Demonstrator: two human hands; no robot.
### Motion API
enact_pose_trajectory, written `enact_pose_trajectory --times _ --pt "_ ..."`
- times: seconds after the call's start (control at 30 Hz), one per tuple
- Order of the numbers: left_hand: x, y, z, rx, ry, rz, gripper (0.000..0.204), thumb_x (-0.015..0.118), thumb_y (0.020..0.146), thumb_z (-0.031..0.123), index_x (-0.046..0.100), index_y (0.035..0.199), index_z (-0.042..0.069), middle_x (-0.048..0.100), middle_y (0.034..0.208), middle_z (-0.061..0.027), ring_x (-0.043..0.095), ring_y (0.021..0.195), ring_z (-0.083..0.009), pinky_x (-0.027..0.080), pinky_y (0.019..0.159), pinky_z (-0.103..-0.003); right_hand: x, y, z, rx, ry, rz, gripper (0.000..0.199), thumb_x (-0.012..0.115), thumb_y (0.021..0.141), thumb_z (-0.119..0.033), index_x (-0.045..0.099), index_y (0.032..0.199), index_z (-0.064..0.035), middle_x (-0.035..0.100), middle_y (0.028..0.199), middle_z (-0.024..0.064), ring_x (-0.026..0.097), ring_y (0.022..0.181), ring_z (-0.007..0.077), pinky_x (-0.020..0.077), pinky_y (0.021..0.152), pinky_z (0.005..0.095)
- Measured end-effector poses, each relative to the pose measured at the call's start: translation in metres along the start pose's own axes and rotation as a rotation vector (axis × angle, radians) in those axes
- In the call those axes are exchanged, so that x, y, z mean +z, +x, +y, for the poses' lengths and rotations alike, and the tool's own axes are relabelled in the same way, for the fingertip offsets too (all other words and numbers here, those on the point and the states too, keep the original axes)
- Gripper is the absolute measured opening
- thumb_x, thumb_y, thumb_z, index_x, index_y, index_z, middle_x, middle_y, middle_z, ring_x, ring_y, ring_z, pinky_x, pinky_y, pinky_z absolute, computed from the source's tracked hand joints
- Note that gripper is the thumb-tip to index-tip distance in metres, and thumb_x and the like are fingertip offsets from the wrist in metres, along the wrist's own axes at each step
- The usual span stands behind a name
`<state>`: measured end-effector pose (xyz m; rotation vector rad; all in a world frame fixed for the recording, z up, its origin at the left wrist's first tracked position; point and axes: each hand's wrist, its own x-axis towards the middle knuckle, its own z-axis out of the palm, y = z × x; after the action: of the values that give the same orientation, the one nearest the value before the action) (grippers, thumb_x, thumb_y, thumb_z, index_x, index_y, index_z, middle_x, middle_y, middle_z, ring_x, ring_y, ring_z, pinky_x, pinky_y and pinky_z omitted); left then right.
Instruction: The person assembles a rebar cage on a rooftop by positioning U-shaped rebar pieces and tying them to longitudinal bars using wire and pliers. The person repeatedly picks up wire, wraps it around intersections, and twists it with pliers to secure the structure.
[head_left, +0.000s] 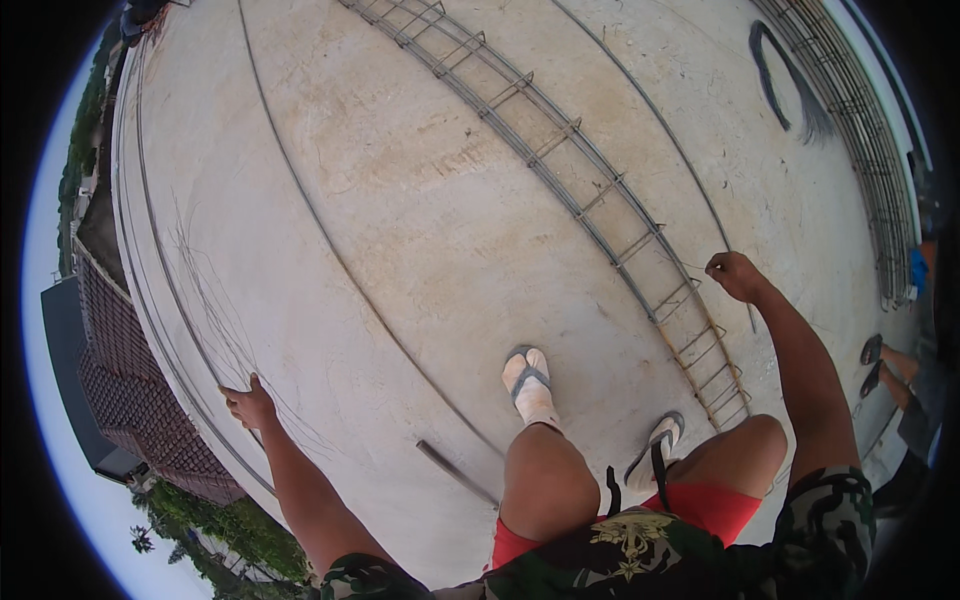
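My right hand [735, 275] is closed around a long thin steel rod [660, 135] that runs away across the concrete slab [420, 200]; a short end sticks out below the fist. Just left of that hand lies a long ladder-like rebar cage [560, 150], stretching diagonally over the slab. My left hand [250, 405] hangs out to the side with fingers loosely apart and holds nothing. It is above several thin loose wires [205, 300] and a long rod [160, 300] near the slab's left edge. My feet, in sandals and white socks [528, 385], stand between the hands.
Another long rod [330, 250] crosses the slab's middle, and a short bar [455, 470] lies near my left leg. A black wire bundle [790, 80] and a second rebar cage [865, 130] lie at far right. Another person's sandalled feet [880, 362] are at right. Rooftops show beyond the left edge.
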<state>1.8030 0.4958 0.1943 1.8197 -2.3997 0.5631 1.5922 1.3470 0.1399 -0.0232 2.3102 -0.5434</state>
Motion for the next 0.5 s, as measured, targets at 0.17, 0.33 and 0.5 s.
enact_pose_trajectory --times 0.17,0.33,0.5 --pt "-0.006 -0.065 0.183 0.689 -0.316 -0.282 0.057 0.061 0.085 0.025 0.042 0.137 0.011 0.046 0.133 -0.0196 0.044 0.123 -0.0356 0.039 0.098 -0.048 0.038 0.002 0.025 0.036 0.111 0.01 0.03 0.054 0.079 -0.022 0.065 0.089 0.004 0.064 0.092 0.0253 0.061 0.089 0.0392 0.0477 0.079 0.0431" --pt "-0.094 -0.258 0.393 1.343 -0.65 -0.702 0.043 0.058 0.088 0.015 0.05 0.128 0.003 0.06 0.114 -0.0207 0.059 0.103 -0.0311 0.046 0.087 -0.039 0.078 -0.102 0.097 0.186 0.356 0.221 0.028 0.054 0.078 -0.02 0.066 0.086 0.0029 0.064 0.091 0.0252 0.06 0.089 0.0395 0.0478 0.08 0.0436" --pt "-0.197 -0.485 0.477 1.955 -0.631 -0.869 0.042 0.059 0.087 0.016 0.052 0.128 0.005 0.063 0.108 -0.0181 0.061 0.093 -0.026 0.048 0.08 -0.037 0.221 -0.308 0.165 0.881 0.529 0.551 0.028 0.052 0.079 -0.021 0.066 0.086 0.0025 0.065 0.088 0.0235 0.06 0.09 0.0405 0.0477 0.081 0.0446"
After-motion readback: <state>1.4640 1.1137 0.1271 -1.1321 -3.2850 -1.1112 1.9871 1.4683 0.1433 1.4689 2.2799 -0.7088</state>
